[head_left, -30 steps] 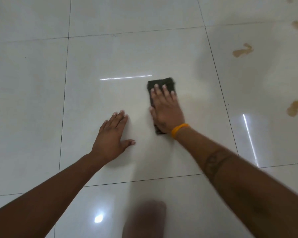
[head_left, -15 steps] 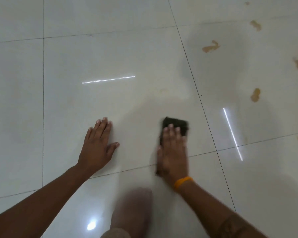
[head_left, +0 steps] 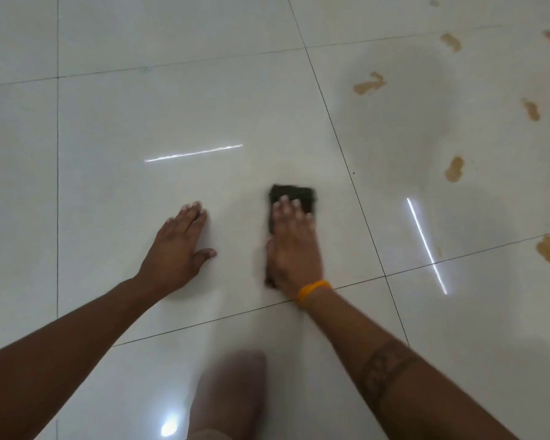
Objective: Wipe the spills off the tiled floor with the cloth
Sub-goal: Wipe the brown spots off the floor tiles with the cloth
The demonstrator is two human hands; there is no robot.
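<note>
A dark folded cloth [head_left: 294,193] lies flat on the glossy white tiled floor [head_left: 140,115]. My right hand [head_left: 294,249], with an orange band at the wrist, presses on the cloth with straight fingers and covers most of it. My left hand [head_left: 178,249] rests flat on the floor a little to the left, fingers straight, holding nothing. Several brown spills lie on the tiles to the right: one spill [head_left: 369,84] at the back, another spill [head_left: 454,168] nearer, and a spill [head_left: 547,248] by the right edge.
My knee [head_left: 232,392] shows blurred at the bottom centre. Dark grout lines cross the floor, one just behind my right wrist. More brown spots [head_left: 451,42] sit at the far right top. Bright light streaks reflect on the tiles.
My right hand with the cloth came toward me, then slid forward again a little. The view shifted so that more spills show at the right. My left hand stays planted.
</note>
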